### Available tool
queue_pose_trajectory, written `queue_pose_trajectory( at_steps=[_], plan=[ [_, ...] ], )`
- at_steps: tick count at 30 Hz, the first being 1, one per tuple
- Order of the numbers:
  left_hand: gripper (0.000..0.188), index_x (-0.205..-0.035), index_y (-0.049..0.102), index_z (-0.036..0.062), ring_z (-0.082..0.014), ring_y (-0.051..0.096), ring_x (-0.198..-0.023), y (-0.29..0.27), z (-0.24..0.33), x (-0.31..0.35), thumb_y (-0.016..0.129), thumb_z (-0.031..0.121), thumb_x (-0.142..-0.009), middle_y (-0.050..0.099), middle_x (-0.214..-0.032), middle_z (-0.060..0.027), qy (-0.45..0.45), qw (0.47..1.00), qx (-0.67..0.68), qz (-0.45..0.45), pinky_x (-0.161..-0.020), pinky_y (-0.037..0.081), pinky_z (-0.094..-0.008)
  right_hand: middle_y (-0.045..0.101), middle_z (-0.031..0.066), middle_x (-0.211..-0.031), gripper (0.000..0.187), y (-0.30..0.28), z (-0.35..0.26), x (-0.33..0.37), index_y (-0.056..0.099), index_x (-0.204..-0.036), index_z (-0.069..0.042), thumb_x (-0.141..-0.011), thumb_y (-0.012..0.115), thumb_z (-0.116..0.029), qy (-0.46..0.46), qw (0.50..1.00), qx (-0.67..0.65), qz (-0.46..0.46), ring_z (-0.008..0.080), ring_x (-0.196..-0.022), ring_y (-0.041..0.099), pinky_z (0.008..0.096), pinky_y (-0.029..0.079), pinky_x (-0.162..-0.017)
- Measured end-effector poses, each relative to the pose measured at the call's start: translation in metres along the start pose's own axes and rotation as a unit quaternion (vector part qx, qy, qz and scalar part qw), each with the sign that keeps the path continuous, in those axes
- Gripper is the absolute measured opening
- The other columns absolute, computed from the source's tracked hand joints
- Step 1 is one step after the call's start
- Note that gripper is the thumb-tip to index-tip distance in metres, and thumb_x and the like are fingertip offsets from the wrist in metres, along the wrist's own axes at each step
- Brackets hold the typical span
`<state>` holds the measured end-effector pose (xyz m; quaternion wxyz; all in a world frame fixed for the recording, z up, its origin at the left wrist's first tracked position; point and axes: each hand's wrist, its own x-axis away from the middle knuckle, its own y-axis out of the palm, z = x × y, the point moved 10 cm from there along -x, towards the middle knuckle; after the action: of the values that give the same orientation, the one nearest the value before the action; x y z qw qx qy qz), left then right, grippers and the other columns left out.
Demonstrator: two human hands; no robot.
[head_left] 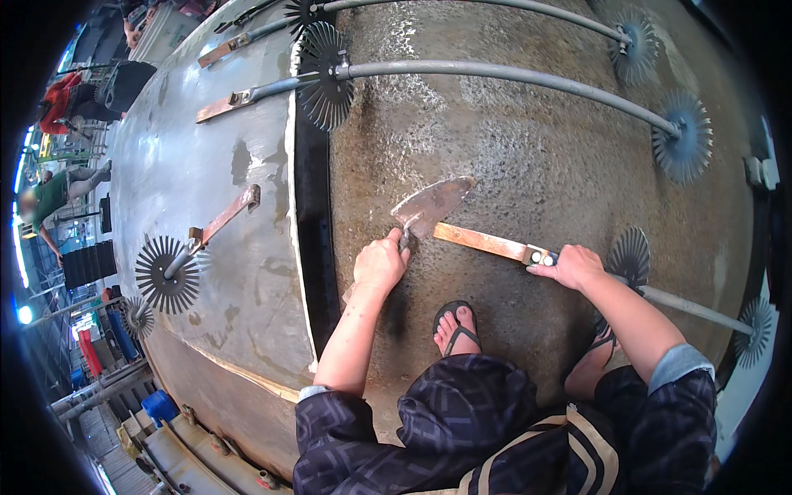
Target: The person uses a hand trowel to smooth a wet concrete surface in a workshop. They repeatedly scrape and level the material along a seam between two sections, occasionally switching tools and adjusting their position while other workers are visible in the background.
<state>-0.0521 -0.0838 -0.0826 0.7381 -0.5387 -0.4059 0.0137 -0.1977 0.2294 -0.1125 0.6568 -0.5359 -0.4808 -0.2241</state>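
Masonry trowel (435, 205) is at ctr of frame, L hand (380, 266) wrapped round its handle (404, 238). R hand (575, 266), rt of ctr, is clenched at the clamp (539, 256) end of a flat copper-coloured bar (480, 241), bar tip nr blade. Sandalled foot (456, 328), lower ctr. Slotted disc (682, 136) on metal rod (495, 70), upper rt. Grey sheet (206, 157), L side.

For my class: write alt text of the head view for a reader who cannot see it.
A person's left hand holds a pointed trowel beside the tip of a flat copper-coloured strip; the right hand grips its other end. Rods with slotted discs stretch over a rough brown surface, with grey sheeting at left.
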Motion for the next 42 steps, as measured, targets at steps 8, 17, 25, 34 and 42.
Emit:
queue_pose_trajectory(
  at_steps=[8,17,25,34,42],
  plan=[
    [0.032,-0.109,0.055,0.0102,-0.0382,0.064,-0.088,0.002,0.002,0.002,0.062,0.028,-0.083,0.067,-0.089,-0.0214,0.011,1.0,0.003,-0.005,-0.076,0.052,-0.047,0.068,0.0179,-0.095,0.089,0.001,-0.001,0.002,0.068,-0.091,0.003,-0.067,0.053,-0.081,0.003,1.0,0.001,-0.008,0.0309,-0.095,0.065,0.0395,0.05,-0.083],
    [0.029,-0.106,0.055,0.0106,-0.0371,0.065,-0.089,0.001,0.012,0.007,0.06,0.03,-0.084,0.066,-0.09,-0.0208,0.022,0.999,-0.018,-0.029,-0.077,0.052,-0.0458,0.068,0.0179,-0.096,0.088,0.0,0.0,0.001,0.068,-0.091,0.003,-0.067,0.053,-0.08,0.005,1.0,0.005,-0.007,0.0311,-0.096,0.064,0.0397,0.049,-0.084],
    [0.033,-0.109,0.055,0.0094,-0.0362,0.065,-0.089,0.004,0.019,0.016,0.061,0.03,-0.083,0.067,-0.091,-0.0198,0.016,0.999,-0.019,-0.041,-0.079,0.052,-0.0456,0.068,0.0185,-0.097,0.089,-0.001,-0.001,0.004,0.068,-0.092,0.004,-0.067,0.053,-0.08,0.006,1.0,0.0,-0.005,0.0317,-0.096,0.064,0.0399,0.05,-0.083],
    [0.031,-0.107,0.056,0.0095,-0.0385,0.064,-0.087,0.007,0.033,0.027,0.06,0.027,-0.083,0.066,-0.09,-0.0212,0.037,0.997,-0.032,-0.059,-0.078,0.052,-0.0474,0.068,0.0185,-0.097,0.09,0.001,0.001,0.001,0.068,-0.093,0.004,-0.066,0.053,-0.081,0.003,1.0,-0.002,-0.003,0.032,-0.095,0.065,0.0402,0.05,-0.083],
    [0.031,-0.107,0.056,0.009,-0.0388,0.064,-0.086,0.011,0.037,0.028,0.059,0.028,-0.083,0.066,-0.091,-0.0213,0.046,0.997,-0.03,-0.06,-0.077,0.052,-0.0471,0.068,0.0181,-0.098,0.09,0.002,0.002,0.001,0.068,-0.094,0.003,-0.066,0.053,-0.081,-0.001,1.0,0.001,-0.004,0.0318,-0.097,0.064,0.0402,0.05,-0.084]
  ],
)
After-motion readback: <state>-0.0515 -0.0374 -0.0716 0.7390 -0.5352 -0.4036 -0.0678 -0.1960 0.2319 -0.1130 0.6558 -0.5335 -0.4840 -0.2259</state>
